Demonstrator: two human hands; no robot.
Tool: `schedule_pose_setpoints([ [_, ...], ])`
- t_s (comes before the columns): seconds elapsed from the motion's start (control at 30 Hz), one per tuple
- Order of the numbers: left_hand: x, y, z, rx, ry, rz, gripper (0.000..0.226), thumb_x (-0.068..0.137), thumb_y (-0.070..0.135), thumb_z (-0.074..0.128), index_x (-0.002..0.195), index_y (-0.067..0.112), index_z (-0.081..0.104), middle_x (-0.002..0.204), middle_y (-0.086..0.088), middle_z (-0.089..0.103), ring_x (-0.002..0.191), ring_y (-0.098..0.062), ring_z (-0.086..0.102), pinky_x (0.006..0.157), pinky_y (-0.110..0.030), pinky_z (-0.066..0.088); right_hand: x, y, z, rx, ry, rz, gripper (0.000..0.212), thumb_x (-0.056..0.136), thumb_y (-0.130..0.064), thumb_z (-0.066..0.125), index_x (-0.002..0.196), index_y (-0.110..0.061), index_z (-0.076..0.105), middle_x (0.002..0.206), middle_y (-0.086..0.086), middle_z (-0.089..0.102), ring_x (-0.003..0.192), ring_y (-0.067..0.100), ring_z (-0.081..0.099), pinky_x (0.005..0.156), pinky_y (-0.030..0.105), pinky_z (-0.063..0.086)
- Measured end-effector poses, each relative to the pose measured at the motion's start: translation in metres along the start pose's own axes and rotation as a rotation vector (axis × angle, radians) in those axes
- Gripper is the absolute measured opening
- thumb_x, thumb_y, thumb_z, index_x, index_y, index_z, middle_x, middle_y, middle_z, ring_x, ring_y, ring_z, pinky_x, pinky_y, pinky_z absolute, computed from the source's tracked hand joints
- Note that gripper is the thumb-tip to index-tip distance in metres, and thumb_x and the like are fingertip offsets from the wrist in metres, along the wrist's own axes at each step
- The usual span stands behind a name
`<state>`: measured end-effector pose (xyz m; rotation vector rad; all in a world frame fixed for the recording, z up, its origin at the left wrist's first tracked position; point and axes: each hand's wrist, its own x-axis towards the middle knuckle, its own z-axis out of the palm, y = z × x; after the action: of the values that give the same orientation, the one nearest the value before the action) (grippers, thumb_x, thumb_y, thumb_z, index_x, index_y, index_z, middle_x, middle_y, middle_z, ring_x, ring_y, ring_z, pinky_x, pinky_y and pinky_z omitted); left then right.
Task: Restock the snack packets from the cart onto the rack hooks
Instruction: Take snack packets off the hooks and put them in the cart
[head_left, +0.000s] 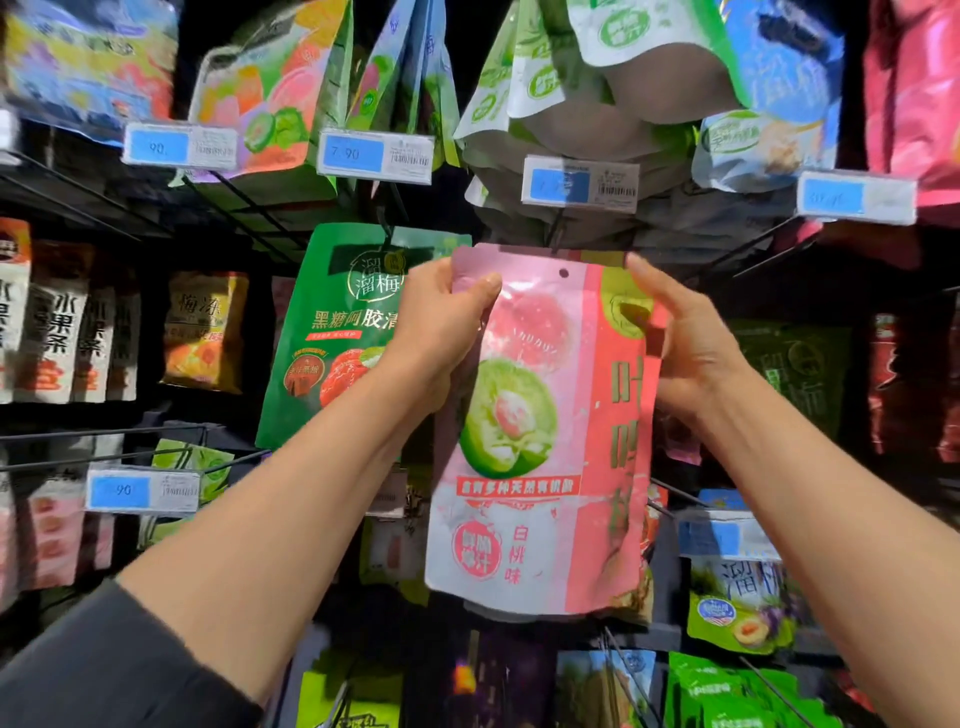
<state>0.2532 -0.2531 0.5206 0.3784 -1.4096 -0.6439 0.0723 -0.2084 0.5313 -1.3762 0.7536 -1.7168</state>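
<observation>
A pink snack packet (540, 431) with a green fruit picture and a small hang hole near its top is held up in front of the rack. My left hand (441, 322) grips its upper left edge, thumb across the front. My right hand (685, 343) holds the upper right edge, fingers behind the packet. The top of the packet sits just below a black rack hook (553, 231) under a price tag. The cart is not in view.
A green packet (337, 332) hangs directly left of the pink one. Rows of hanging snack packets fill the rack above, below and to both sides. Blue price tags (579, 184) stick out on hook ends. Bare wire hooks (104, 441) project at the lower left.
</observation>
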Motion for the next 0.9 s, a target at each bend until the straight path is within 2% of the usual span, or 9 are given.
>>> schedule_pose_setpoints([
  [0.1, 0.014, 0.002, 0.012, -0.010, -0.005, 0.008, 0.031, 0.072, 0.024, 0.059, 0.089, -0.001, 0.068, 0.094, -0.029, 0.068, 0.081, -0.033, 0.066, 0.081, -0.056, 0.052, 0.000, -0.005, 0.003, -0.025, 0.020, 0.043, 0.024, 0.085, -0.010, 0.062, 0.063, -0.011, 0.073, 0.061, 0.003, 0.070, 0.051, 0.015, 0.067, 0.051, 0.026, 0.057],
  [0.23, 0.030, 0.001, 0.015, 0.093, -0.032, 0.009, 0.015, 0.079, 0.018, 0.063, 0.085, 0.005, 0.068, 0.092, -0.024, 0.070, 0.082, -0.032, 0.068, 0.082, -0.054, 0.053, 0.009, -0.016, 0.008, -0.167, 0.103, 0.035, 0.010, 0.081, 0.001, 0.065, 0.076, -0.008, 0.067, 0.058, 0.003, 0.069, 0.048, 0.014, 0.065, 0.050, 0.026, 0.055],
  [0.3, 0.038, 0.001, 0.014, 0.194, -0.016, 0.048, 0.013, 0.082, 0.014, 0.065, 0.094, 0.013, 0.067, 0.094, -0.013, 0.072, 0.087, -0.030, 0.068, 0.082, -0.047, 0.055, 0.017, -0.018, 0.008, -0.197, 0.153, 0.049, 0.010, 0.078, 0.003, 0.067, 0.074, -0.006, 0.066, 0.057, 0.006, 0.068, 0.046, 0.017, 0.065, 0.047, 0.028, 0.056],
  [0.37, 0.048, 0.006, 0.011, 0.455, 0.046, 0.151, 0.035, 0.083, 0.019, 0.065, 0.116, 0.019, 0.058, 0.106, -0.002, 0.068, 0.094, -0.022, 0.063, 0.084, -0.035, 0.051, 0.027, -0.020, 0.009, -0.220, 0.193, 0.052, 0.011, 0.074, 0.004, 0.070, 0.073, -0.005, 0.065, 0.057, 0.008, 0.067, 0.046, 0.020, 0.064, 0.046, 0.029, 0.055],
  [0.43, 0.056, 0.011, 0.008, 0.766, 0.057, 0.363, 0.057, 0.086, 0.022, 0.062, 0.138, 0.022, 0.041, 0.132, 0.000, 0.057, 0.116, -0.020, 0.055, 0.096, -0.038, 0.044, 0.036, -0.021, 0.011, -0.229, 0.222, 0.043, 0.013, 0.072, 0.006, 0.071, 0.074, -0.005, 0.064, 0.057, 0.009, 0.067, 0.046, 0.021, 0.064, 0.045, 0.031, 0.055],
  [0.5, 0.065, 0.013, 0.008, 0.982, -0.057, 0.569, 0.064, 0.091, 0.019, 0.056, 0.148, 0.017, 0.028, 0.153, -0.004, 0.033, 0.139, -0.020, 0.032, 0.115, -0.038, 0.027, 0.046, -0.022, 0.012, -0.223, 0.244, 0.024, 0.014, 0.072, 0.006, 0.071, 0.074, -0.005, 0.064, 0.056, 0.010, 0.067, 0.045, 0.021, 0.064, 0.042, 0.030, 0.052],
  [0.6, 0.081, 0.005, 0.011, 1.278, -0.262, 0.720, 0.066, 0.095, 0.016, 0.049, 0.153, 0.015, 0.016, 0.161, -0.005, 0.009, 0.148, -0.020, 0.004, 0.121, -0.037, 0.010, 0.059, -0.024, 0.018, -0.212, 0.261, -0.012, 0.012, 0.073, 0.005, 0.072, 0.077, -0.004, 0.065, 0.060, 0.010, 0.068, 0.048, 0.022, 0.065, 0.043, 0.027, 0.051],
  [0.73, 0.088, 0.001, 0.011, 1.329, -0.348, 0.676, 0.066, 0.098, 0.017, 0.042, 0.154, 0.021, 0.007, 0.162, 0.002, 0.001, 0.149, -0.016, 0.000, 0.119, -0.042, 0.010, 0.072, -0.026, 0.024, -0.173, 0.263, -0.049, 0.014, 0.075, 0.006, 0.070, 0.085, -0.004, 0.067, 0.075, 0.014, 0.070, 0.056, 0.023, 0.067, 0.049, 0.027, 0.053],
  [0.9, 0.085, -0.003, 0.001, 1.265, -0.362, 0.701, 0.065, 0.099, 0.015, 0.040, 0.153, 0.025, 0.006, 0.161, 0.008, -0.002, 0.144, -0.018, 0.023, 0.118, -0.043, 0.010, 0.078, -0.026, 0.022, -0.183, 0.284, -0.029, 0.023, 0.071, 0.004, 0.074, 0.093, -0.003, 0.069, 0.080, 0.016, 0.072, 0.062, 0.027, 0.069, 0.063, 0.037, 0.058],
])
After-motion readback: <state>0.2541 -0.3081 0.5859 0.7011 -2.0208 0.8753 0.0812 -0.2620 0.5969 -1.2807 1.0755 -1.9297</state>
